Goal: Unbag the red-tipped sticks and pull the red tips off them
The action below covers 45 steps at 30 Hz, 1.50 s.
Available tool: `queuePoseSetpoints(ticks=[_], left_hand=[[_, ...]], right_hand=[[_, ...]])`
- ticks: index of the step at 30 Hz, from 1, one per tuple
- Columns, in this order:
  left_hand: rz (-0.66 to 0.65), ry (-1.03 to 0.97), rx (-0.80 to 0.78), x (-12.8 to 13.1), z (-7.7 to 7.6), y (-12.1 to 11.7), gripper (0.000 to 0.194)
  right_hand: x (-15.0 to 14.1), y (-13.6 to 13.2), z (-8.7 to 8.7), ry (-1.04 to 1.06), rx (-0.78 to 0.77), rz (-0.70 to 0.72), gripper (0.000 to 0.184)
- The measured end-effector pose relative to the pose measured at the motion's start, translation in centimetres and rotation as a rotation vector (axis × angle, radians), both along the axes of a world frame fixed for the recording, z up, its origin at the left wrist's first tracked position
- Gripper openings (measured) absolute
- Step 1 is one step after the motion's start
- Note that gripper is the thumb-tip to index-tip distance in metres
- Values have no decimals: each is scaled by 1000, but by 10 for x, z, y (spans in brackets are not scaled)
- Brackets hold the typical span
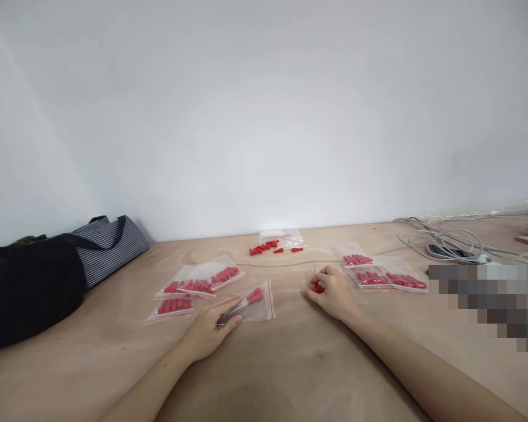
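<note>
My left hand [217,328] grips the closed end of a clear zip bag [264,308] lying on the table. Inside it are glass droppers with red rubber bulbs [255,295], their tubes pointing toward my palm. To the right, my right hand [330,290] is closed around a red-bulbed dropper [319,288] just above or on the table; clear tube shows past the fingertips, and I cannot tell how many it holds. Loose red bulbs [264,247] lie near the wall beside a clear bag [286,235] and thin glass tubes [303,241].
Filled dropper bags lie in a left group [198,285] and a right group [374,275]. A black and striped bag [110,252] stands at far left. White cables [449,237] and a dark phone-like object [451,253] lie at right, near a pixelated patch.
</note>
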<state>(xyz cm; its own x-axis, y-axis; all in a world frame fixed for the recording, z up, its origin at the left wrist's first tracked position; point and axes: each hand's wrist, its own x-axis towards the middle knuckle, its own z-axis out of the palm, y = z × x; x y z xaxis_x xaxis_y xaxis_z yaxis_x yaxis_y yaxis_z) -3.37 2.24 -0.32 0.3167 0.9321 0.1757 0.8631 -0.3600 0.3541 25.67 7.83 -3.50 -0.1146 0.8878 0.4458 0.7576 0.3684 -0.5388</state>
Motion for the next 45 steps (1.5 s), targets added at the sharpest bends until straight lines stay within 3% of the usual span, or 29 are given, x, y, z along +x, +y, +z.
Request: queuePoseSetpoints(ticks=[8,16,23,30,45], left_hand=[[-18,-9,18,-2,-1,0,41],[-17,-12,11,0,0,0,41],[-35,-29,-38,7,4,-6,42],[-93,-94,-73,21,3,-15,35],[-180,-96,-123,27,3,-16,39]], right_hand=[[6,0,-7,-63,-21,112,27],[9,-2,-2,-74,-40,270,32],[7,-5,-1,-17,71,286,24],[-18,-25,10,-98,55,495,17],[-40,-27,17,-214,-104,440,31]])
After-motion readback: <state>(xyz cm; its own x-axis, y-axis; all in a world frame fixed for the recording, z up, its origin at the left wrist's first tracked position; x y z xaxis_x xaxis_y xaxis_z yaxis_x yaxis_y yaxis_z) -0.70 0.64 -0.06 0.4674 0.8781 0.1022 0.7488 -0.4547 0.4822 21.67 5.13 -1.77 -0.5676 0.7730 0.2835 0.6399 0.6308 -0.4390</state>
